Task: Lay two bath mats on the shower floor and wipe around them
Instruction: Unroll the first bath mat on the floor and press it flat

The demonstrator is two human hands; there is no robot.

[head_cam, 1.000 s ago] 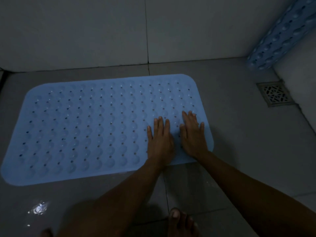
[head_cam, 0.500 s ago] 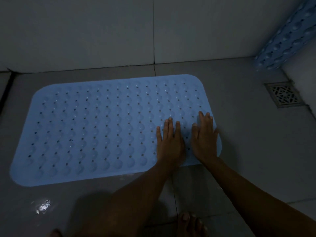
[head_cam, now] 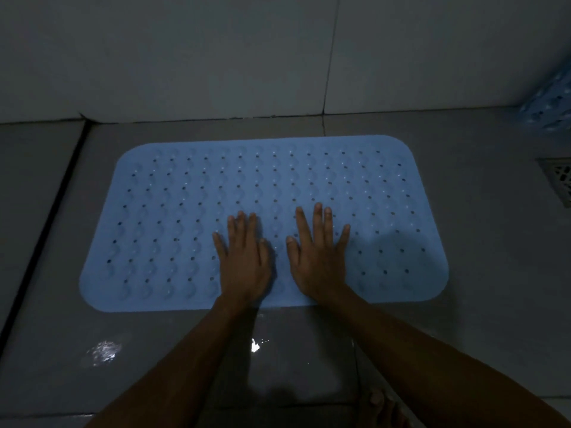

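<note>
Head view: a blue bath mat (head_cam: 247, 196) lies flat on the wet shower floor (head_cam: 494, 273). Left hand (head_cam: 244, 264) and right hand (head_cam: 318, 257) press its near edge, fingers straight and spread, gripping nothing. A second mat (head_cam: 550, 109) stands at the far right wall.

Light-blue perforated bath mat (head_cam: 191, 217) flat on shower floor (head_cam: 482, 273); second mat (head_cam: 550, 109) upright in far-right corner.

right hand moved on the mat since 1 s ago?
Yes. The right hand has slid left along the mat, away from its right edge toward the middle.
</note>
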